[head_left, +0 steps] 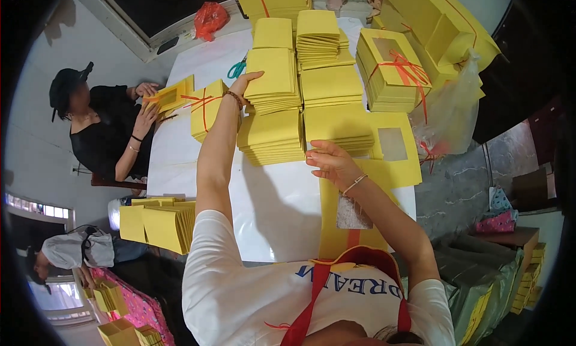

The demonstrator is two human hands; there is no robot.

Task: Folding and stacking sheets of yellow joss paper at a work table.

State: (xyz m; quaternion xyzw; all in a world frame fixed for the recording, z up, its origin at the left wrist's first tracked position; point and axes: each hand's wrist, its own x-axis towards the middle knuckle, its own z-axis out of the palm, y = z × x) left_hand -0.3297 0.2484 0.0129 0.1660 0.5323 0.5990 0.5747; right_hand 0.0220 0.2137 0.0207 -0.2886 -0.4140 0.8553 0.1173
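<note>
My left hand (242, 85) reaches over the left edge of a stack of folded yellow paper packets (271, 76), fingers on its top and side; part of the hand is hidden against the stack. Nearer to me, my right hand (333, 165) hangs with its fingers apart and nothing in them. It is beside the front end of another yellow stack (339, 125). Below that hand lies a flat yellow sheet with a window (353, 211). A third stack (270, 133) stands just in front of the one my left hand touches.
Green-handled scissors (236, 69) lie left of the stacks. Bundles tied with red ribbon stand left (207, 109) and right (393, 70). A clear plastic bag (453, 115) hangs at the table's right. A co-worker (111, 118) handles a yellow packet at the left; another person (78, 250) is farther back.
</note>
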